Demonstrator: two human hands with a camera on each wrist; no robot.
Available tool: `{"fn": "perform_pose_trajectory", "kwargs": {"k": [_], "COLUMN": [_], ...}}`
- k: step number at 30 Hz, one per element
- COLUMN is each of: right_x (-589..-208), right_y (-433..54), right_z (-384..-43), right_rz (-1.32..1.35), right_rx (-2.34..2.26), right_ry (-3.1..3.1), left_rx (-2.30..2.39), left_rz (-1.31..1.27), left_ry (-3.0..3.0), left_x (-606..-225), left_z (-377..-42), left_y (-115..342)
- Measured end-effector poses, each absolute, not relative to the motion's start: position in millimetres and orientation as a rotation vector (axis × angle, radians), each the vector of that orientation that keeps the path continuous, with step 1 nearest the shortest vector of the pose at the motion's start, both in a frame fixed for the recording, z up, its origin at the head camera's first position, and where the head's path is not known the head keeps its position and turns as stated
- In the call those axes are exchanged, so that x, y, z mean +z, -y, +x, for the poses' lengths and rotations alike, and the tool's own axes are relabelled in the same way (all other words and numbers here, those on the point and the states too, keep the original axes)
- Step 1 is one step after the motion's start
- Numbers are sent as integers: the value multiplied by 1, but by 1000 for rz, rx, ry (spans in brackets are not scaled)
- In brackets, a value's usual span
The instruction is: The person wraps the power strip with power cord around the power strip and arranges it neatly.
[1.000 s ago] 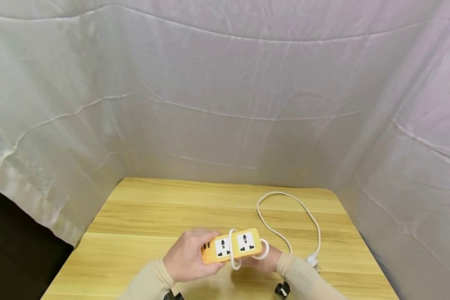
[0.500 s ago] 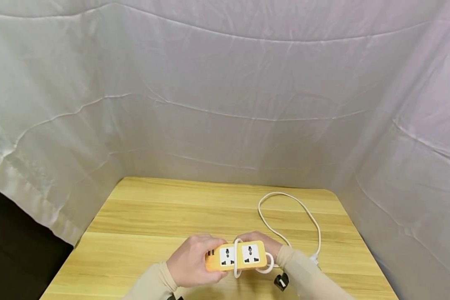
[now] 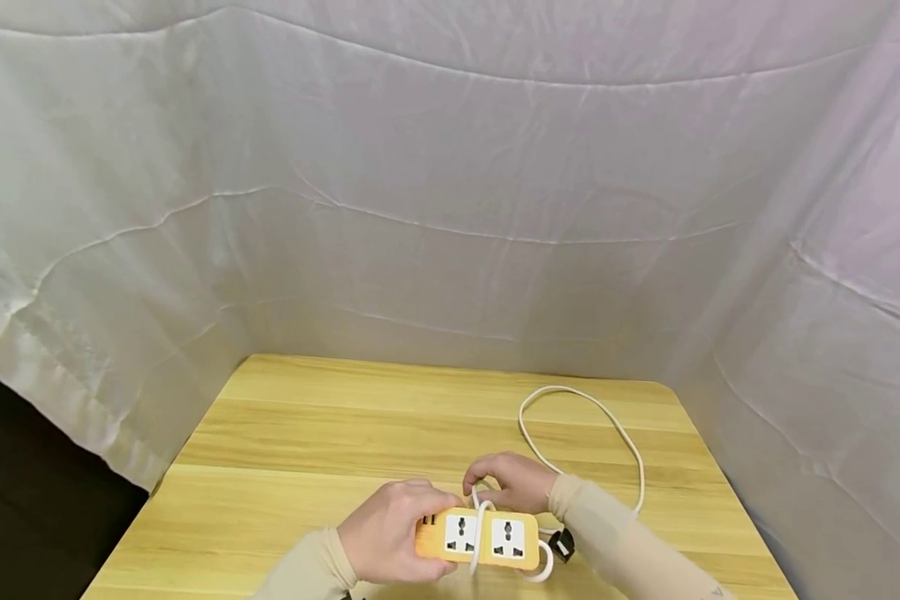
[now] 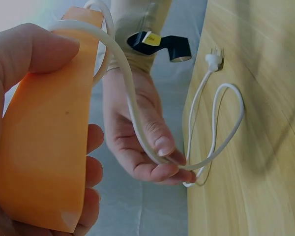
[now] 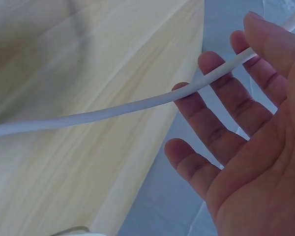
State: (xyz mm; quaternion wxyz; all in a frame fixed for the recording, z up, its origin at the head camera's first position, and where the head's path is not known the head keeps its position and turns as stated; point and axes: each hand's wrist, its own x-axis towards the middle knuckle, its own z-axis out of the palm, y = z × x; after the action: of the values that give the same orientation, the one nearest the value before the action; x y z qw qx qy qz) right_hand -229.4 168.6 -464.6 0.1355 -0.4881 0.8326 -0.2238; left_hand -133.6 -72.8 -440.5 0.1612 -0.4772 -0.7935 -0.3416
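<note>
My left hand [image 3: 386,533] grips the left end of a yellow-orange power strip [image 3: 461,533], its socket face turned up in the head view. One turn of white cord wraps around the strip's middle. In the left wrist view its plain orange back [image 4: 49,132] shows, thumb on one side and fingertips on the other. My right hand [image 3: 521,483] is just beyond the strip and holds the white cord [image 5: 137,105] between thumb and fingers. The cord crosses several fingers in the right wrist view. A white plug [image 4: 214,61] lies on the table at the cord's end.
The rest of the cord [image 3: 640,467] lies in a wide loop on the right of the wooden table [image 3: 307,425]. Grey-white curtains [image 3: 450,292] stand behind and at both sides. A black camera mount [image 3: 561,545] is strapped at the right wrist.
My right hand has come from under the strip to its far side, drawing cord with it. The strip has shifted slightly right and nearer me, still in my left hand.
</note>
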Motion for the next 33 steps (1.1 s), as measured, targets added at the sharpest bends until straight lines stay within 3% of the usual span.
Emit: {"fn": "perform_pose_trajectory", "kwargs": {"k": [33], "right_x": [-434], "right_y": [-155], "right_z": [-244], "right_rz": [-1432], "right_rx": [-439], "right_ry": [-2591], "left_rx": [-830], "left_rz": [-1386], "left_ry": [2432], "left_x": [-457], "left_z": [-142], "left_y": [68]}}
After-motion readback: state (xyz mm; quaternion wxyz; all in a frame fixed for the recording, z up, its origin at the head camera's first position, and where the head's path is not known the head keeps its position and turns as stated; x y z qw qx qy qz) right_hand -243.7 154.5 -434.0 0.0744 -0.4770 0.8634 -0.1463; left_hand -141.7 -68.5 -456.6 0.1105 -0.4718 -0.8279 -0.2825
